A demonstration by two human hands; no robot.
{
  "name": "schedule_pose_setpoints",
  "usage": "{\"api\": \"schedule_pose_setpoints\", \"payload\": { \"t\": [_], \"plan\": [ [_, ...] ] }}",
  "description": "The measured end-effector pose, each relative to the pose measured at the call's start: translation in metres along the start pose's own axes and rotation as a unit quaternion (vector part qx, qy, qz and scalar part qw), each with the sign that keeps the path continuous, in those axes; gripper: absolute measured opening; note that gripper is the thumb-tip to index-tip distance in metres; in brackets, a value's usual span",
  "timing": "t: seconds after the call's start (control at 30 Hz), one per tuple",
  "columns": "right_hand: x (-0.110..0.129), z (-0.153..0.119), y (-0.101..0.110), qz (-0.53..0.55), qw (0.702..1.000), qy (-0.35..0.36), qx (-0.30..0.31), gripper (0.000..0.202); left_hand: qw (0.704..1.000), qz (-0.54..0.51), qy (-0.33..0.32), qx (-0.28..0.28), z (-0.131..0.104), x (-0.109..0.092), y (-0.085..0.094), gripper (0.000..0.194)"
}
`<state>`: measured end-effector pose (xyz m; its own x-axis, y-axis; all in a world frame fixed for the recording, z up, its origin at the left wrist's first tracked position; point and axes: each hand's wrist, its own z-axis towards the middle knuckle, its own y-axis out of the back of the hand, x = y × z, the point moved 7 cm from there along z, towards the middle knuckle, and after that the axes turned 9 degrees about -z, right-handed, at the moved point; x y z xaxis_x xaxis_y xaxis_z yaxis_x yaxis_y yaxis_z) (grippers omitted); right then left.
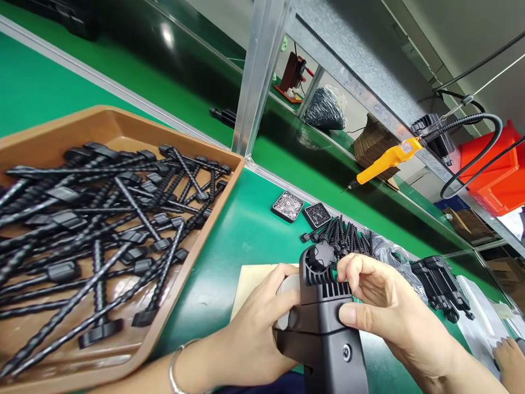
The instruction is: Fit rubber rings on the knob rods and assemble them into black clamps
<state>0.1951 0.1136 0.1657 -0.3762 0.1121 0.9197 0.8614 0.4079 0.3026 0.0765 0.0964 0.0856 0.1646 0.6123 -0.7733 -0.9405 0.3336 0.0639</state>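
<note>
Black housing (324,323) stands upright, long axis pointing away, clasped between left hand (250,334) and right hand (381,312), both closed on it

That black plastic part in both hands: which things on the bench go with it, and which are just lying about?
In use:
- black housing, gripped by left hand and right hand
- pile of ridged black stems just behind it

Lying about:
- brown tray of similar stems
- two small parts dishes
- yellow electric screwdriver, hanging
- black clamp parts
- red bin
</note>
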Motion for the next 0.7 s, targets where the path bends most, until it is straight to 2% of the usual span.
{"api": "schedule_pose_setpoints", "payload": {
  "t": [0.07, 0.13, 0.17, 0.23, 0.3, 0.33, 0.4, 0.47, 0.53, 0.6, 0.7],
  "plan": [
    [-0.006, -0.001, 0.005, -0.010, 1.000, 0.001, 0.004, 0.038, 1.000, -0.009, 0.004, -0.001, -0.001, 0.001, 0.000, 0.030],
    [-0.010, 0.005, 0.023, -0.022, 0.999, 0.019, -0.027, 0.050, 1.000, -0.019, 0.004, -0.005, -0.001, 0.001, 0.000, 0.031],
    [-0.010, 0.011, 0.041, -0.027, 0.996, 0.038, -0.076, 0.059, 1.000, -0.024, 0.002, -0.006, -0.001, 0.001, 0.001, 0.032],
    [-0.004, 0.028, 0.091, -0.033, 0.965, 0.091, -0.245, 0.072, 0.999, -0.033, 0.000, -0.008, -0.001, 0.000, 0.001, 0.033],
    [0.007, 0.048, 0.142, -0.038, 0.893, 0.141, -0.425, 0.073, 0.999, -0.035, 0.002, -0.009, 0.000, 0.000, 0.002, 0.032],
    [0.012, 0.063, 0.161, -0.035, 0.862, 0.160, -0.480, 0.072, 0.999, -0.033, 0.002, -0.009, 0.000, -0.001, 0.002, 0.031],
    [0.025, 0.105, 0.187, -0.017, 0.855, 0.201, -0.478, 0.066, 1.000, -0.025, 0.000, -0.008, 0.001, -0.002, 0.002, 0.030],
    [0.035, 0.144, 0.200, 0.003, 0.878, 0.221, -0.425, 0.056, 1.000, -0.016, -0.007, -0.006, 0.001, -0.003, 0.002, 0.029],
    [0.040, 0.170, 0.200, 0.026, 0.907, 0.228, -0.354, 0.047, 1.000, -0.009, -0.015, -0.006, 0.001, -0.003, 0.002, 0.029],
    [0.040, 0.174, 0.187, 0.048, 0.928, 0.237, -0.285, 0.041, 1.000, -0.013, -0.019, -0.007, 0.001, -0.003, 0.002, 0.030],
    [0.032, 0.147, 0.153, 0.067, 0.940, 0.262, -0.209, 0.036, 0.999, -0.031, -0.017, -0.010, 0.000, -0.002, 0.002, 0.033]
  ]
}}
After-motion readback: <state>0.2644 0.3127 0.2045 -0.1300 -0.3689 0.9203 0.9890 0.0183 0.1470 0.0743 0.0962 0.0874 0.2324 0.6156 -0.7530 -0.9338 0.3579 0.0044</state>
